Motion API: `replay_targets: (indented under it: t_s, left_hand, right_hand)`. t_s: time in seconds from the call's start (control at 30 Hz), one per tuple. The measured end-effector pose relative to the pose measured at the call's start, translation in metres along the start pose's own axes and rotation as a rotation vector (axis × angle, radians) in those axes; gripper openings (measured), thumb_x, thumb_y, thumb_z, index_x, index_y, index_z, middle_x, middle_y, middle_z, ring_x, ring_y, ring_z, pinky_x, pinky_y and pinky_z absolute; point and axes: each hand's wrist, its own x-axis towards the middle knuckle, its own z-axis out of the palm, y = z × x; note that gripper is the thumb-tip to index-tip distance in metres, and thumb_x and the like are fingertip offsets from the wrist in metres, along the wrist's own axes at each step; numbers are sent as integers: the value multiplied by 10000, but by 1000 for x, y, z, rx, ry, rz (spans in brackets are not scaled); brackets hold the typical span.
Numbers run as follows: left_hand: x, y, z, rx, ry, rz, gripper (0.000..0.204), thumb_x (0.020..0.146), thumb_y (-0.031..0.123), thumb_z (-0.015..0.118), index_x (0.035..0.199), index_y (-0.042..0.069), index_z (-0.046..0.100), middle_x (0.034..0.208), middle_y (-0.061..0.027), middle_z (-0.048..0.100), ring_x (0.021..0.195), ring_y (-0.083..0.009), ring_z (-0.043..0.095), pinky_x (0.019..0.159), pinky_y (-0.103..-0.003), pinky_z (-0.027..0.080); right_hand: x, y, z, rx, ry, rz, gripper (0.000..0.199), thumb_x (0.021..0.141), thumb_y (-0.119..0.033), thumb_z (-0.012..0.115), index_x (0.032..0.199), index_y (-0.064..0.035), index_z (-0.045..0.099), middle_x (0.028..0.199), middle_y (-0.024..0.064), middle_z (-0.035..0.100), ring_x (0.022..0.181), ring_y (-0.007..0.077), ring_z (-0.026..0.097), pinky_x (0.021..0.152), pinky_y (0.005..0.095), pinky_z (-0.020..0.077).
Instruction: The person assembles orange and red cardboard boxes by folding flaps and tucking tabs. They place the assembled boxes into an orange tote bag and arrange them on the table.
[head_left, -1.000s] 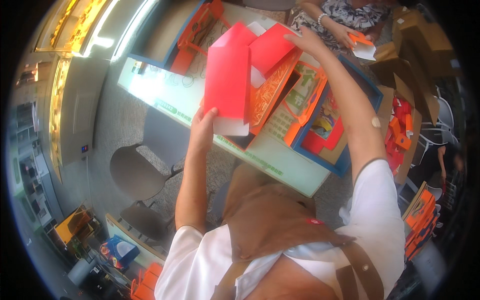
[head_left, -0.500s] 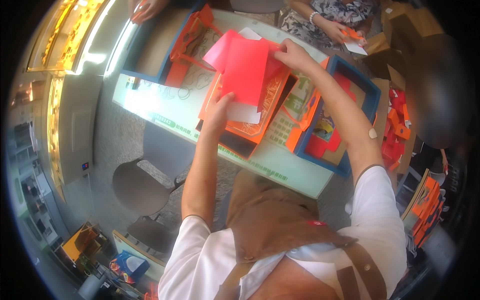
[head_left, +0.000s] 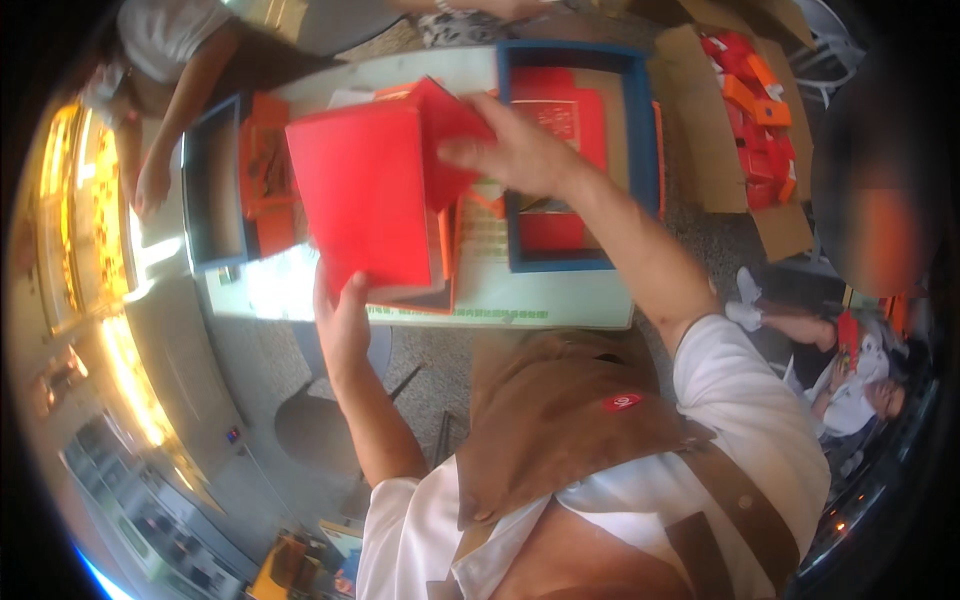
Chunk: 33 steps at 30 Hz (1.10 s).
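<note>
A large red cardboard piece (head_left: 358,195), folded into panels like a half-formed box, is held up over the table. My left hand (head_left: 345,318) grips its lower left edge, thumb on the front and the other fingers hidden behind. On its upper right side, my right hand (head_left: 520,150) holds a side flap that stands at an angle to the main panel. Beneath the red cardboard an orange-edged box (head_left: 446,265) shows in part on the table. Most of that box is hidden.
To the right lies a blue-rimmed tray (head_left: 512,240) with a flat red piece (head_left: 585,115). Another blue tray (head_left: 215,262) with orange pieces is at left. A brown carton (head_left: 700,140) of red and orange packets stands farther right. A co-worker's arm (head_left: 185,115) hangs at the left.
The view has swung round. The red cardboard is now opened into angled panels instead of lying nearly flat, and my right hand has moved down along its side flap.
</note>
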Motion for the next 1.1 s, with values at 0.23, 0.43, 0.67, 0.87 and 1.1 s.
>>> replay_targets:
  t_s: [0.23, 0.43, 0.67, 0.87, 1.1]
  left_hand:
    - [-16, 92, 137, 310, -425, 143, 597, 881, 171, 720, 1377, -28, 455, 1249, -120, 589, 1107, -200, 592, 930, -310, 478]
    - [-6, 79, 325, 458, -751, 371, 374, 860, 108, 732, 1167, -12, 555, 1042, -97, 602, 956, -167, 597, 798, -298, 507]
    - [18, -18, 544, 315, -1079, -228, 465, 897, 237, 732, 1255, -16, 577, 1072, -112, 671, 950, -163, 646, 813, -292, 521]
    - [32, 31, 731, 258, -1112, 123, 570, 880, 345, 740, 1286, -10, 554, 1102, -149, 670, 942, -221, 670, 831, -348, 533]
    - [21, -35, 721, 616, -880, 581, 547, 889, 358, 695, 1286, 5, 566, 1164, -217, 635, 1084, -328, 604, 938, -409, 473]
  right_hand:
    - [-142, 29, -111, 124, 411, -11, 770, 832, -459, 772, 1356, 17, 468, 1210, 158, 641, 1104, 236, 640, 928, 363, 518]
    - [-265, 115, -198, 687, 802, 144, 625, 909, -379, 698, 1402, -70, 470, 1188, 96, 645, 1002, 188, 663, 755, 353, 573]
    - [-360, 245, -273, 943, 986, 507, 515, 964, -441, 595, 1367, -135, 505, 1113, 56, 676, 914, 151, 682, 583, 282, 567]
    - [-371, 300, -448, 974, 1197, 308, 531, 977, -489, 571, 1325, -90, 534, 1145, 105, 671, 820, 194, 684, 622, 345, 583]
    - [-397, 367, -432, 730, 1229, 609, 529, 914, -576, 627, 1110, -89, 560, 855, 57, 574, 682, 191, 605, 588, 355, 572]
